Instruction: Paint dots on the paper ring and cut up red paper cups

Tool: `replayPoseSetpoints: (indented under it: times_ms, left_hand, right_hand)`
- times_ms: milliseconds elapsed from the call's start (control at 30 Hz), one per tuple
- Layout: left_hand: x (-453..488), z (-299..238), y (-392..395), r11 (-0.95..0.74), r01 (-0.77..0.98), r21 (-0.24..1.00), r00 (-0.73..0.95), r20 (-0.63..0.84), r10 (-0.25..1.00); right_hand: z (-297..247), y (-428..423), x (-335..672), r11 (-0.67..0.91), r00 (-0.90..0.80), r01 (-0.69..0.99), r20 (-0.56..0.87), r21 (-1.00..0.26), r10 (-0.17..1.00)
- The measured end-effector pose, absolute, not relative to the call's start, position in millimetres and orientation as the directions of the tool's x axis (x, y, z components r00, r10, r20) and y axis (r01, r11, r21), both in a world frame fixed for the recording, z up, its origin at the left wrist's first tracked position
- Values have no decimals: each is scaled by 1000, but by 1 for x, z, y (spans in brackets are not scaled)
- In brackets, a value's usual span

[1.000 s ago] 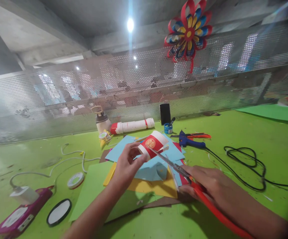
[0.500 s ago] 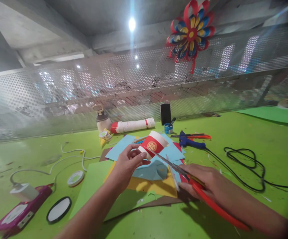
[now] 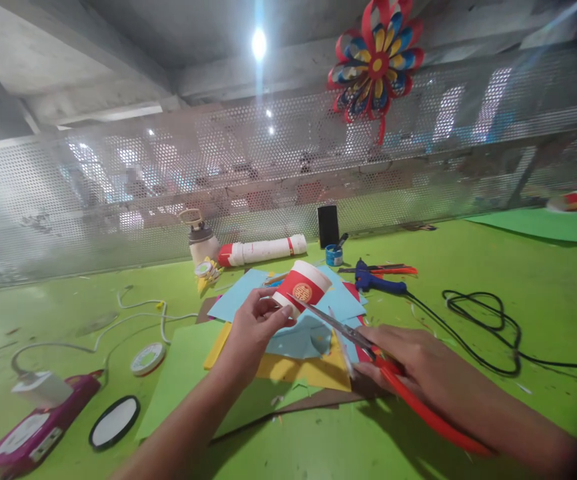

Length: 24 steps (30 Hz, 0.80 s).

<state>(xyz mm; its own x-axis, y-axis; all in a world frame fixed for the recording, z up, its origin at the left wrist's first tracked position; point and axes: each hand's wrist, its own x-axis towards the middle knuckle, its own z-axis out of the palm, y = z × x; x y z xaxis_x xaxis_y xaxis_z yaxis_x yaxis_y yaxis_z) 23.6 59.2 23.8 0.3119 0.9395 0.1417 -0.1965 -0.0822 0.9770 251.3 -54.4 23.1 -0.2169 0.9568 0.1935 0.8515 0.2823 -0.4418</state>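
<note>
My left hand [image 3: 256, 327] is closed around the lower end of a red and white paper cup [image 3: 313, 283], which is tilted with its mouth up and to the right. A gold emblem on the cup's side faces me. My right hand [image 3: 398, 357] grips a pair of scissors [image 3: 351, 333] with red handles. One blade's tip points at the cup's side by the emblem; whether it touches I cannot tell. Beneath both hands lie sheets of light blue paper [image 3: 228, 303], yellow paper [image 3: 288, 373] and green paper [image 3: 173, 377].
A blue glue gun [image 3: 381, 283] with a black cord lies right. Behind are a white tube of stacked cups [image 3: 268, 250], a spray bottle [image 3: 202, 243], a blue jar [image 3: 334, 255] and a black phone-like slab [image 3: 327, 225]. A purple power strip [image 3: 38, 427] and a tape roll [image 3: 147, 359] are left.
The whole view has shifted slightly, with things now a little farther left and higher. Cup and scissors keep nearly the same position relative to each other.
</note>
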Motion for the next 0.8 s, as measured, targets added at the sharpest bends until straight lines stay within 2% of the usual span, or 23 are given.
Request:
replayPoseSetpoints:
  times_ms: [233, 533, 800]
  left_hand:
    - [21, 29, 59, 102, -382, 918, 393, 62, 917]
    - [24, 22, 59, 96, -375, 922, 344, 42, 938]
    - [30, 18, 57, -11, -333, 943, 284, 112, 952]
  right_hand:
    - [20, -53, 249, 269, -198, 851, 199, -451, 960]
    - [16, -50, 250, 242, -206, 802, 128, -546, 970]
    - [16, -49, 249, 242, -181, 818, 165, -521, 970]
